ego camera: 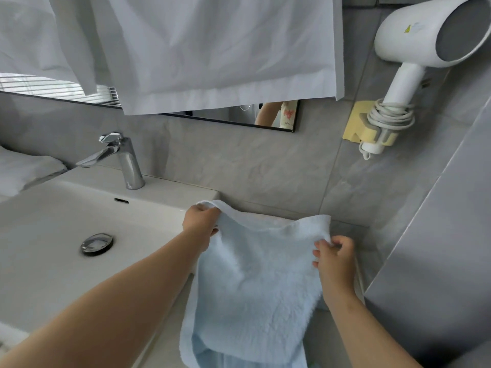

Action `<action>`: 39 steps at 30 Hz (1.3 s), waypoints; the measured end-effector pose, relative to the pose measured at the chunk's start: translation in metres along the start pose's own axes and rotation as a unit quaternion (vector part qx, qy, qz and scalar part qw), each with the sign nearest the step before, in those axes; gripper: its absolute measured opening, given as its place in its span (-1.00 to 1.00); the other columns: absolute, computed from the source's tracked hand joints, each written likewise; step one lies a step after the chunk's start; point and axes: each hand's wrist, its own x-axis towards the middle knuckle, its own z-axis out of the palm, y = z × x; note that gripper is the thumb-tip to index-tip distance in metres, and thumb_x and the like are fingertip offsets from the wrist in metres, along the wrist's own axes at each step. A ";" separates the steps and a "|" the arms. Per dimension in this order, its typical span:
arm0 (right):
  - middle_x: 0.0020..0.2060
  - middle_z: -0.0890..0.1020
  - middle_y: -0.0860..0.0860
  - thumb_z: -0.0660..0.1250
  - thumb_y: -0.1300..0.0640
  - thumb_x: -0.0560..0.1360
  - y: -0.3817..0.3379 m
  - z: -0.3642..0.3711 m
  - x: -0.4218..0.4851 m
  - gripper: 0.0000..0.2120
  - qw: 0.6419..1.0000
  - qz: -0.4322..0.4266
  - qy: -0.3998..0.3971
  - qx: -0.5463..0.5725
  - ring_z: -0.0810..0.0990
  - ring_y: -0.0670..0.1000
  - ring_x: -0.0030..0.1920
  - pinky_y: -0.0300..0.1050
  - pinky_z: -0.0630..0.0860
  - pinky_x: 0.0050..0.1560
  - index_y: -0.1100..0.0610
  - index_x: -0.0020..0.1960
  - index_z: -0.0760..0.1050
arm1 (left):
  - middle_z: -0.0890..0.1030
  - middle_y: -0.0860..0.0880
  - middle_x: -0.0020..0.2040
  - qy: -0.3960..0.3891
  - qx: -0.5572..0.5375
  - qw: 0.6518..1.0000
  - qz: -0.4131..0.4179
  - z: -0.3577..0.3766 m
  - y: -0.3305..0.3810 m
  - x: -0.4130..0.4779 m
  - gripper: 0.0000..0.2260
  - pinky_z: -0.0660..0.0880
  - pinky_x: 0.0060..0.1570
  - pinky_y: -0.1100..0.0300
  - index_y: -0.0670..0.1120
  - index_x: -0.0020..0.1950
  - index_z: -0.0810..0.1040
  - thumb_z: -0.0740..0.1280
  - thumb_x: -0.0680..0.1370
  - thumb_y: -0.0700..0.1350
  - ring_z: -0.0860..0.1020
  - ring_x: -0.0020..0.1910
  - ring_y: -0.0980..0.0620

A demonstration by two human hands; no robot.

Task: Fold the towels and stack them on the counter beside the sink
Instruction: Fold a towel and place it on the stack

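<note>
Pinching its top corners, left hand (200,220) and right hand (335,257) hold the towel (255,282) hanging lengthwise downward.

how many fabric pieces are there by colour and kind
light blue towel: 1, gripped by the left hand and pinched by the right hand
white hanging cloth: 2
white folded fabric left of the sink: 1
total: 4
</note>
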 end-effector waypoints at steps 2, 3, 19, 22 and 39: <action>0.24 0.45 0.05 0.24 0.23 0.55 0.009 0.003 0.004 -0.75 0.997 0.024 -0.068 0.000 0.47 0.05 0.13 0.11 0.43 0.23 -0.02 0.15 0.29 | 0.50 -0.14 -0.07 -0.054 -0.003 0.998 0.021 0.006 -0.007 0.002 -0.92 0.48 -0.21 0.18 -0.12 -0.06 0.43 0.30 0.52 -0.26 0.51 -0.12 -0.05; 0.32 0.36 0.00 0.24 0.25 0.55 0.014 0.004 0.004 -0.62 0.994 0.029 -0.105 0.001 0.40 0.05 0.23 0.04 0.36 0.28 -0.04 0.28 0.26 | 0.50 -0.11 -0.04 -0.084 0.014 0.996 0.037 0.009 -0.011 0.001 -0.87 0.45 -0.17 0.17 -0.10 0.03 0.42 0.29 0.53 -0.27 0.49 -0.10 -0.03; 0.07 0.56 0.05 0.22 0.32 0.51 0.066 -0.018 -0.065 -0.79 0.971 0.053 -0.116 -0.202 0.51 0.04 0.11 -0.24 0.32 0.00 0.13 0.10 0.51 | 0.28 0.09 0.44 -0.168 0.554 0.750 0.320 -0.021 -0.108 -0.063 -0.66 0.01 0.42 0.14 0.10 0.36 0.41 0.20 0.58 -0.03 0.12 0.48 0.05; -0.10 0.56 0.05 0.23 0.31 0.49 0.075 -0.036 -0.095 -0.84 0.969 0.050 -0.081 -0.227 0.53 0.11 -0.01 -0.14 0.35 -0.11 0.06 -0.10 0.45 | 0.28 0.08 0.45 -0.150 0.532 0.770 0.319 -0.043 -0.127 -0.090 -0.67 -0.02 0.43 0.09 0.10 0.34 0.42 0.23 0.56 -0.05 0.07 0.51 0.02; 0.27 0.48 -0.12 0.13 -0.55 0.02 0.103 -0.064 -0.240 -0.19 0.801 -0.102 -0.229 -0.543 0.46 0.10 0.24 0.21 0.50 0.02 -0.18 0.18 0.36 | 0.03 0.06 0.55 -0.215 0.586 0.741 0.246 -0.100 -0.206 -0.191 -0.46 -0.04 0.46 0.14 0.08 0.52 0.09 -0.13 0.52 0.07 -0.07 0.54 0.04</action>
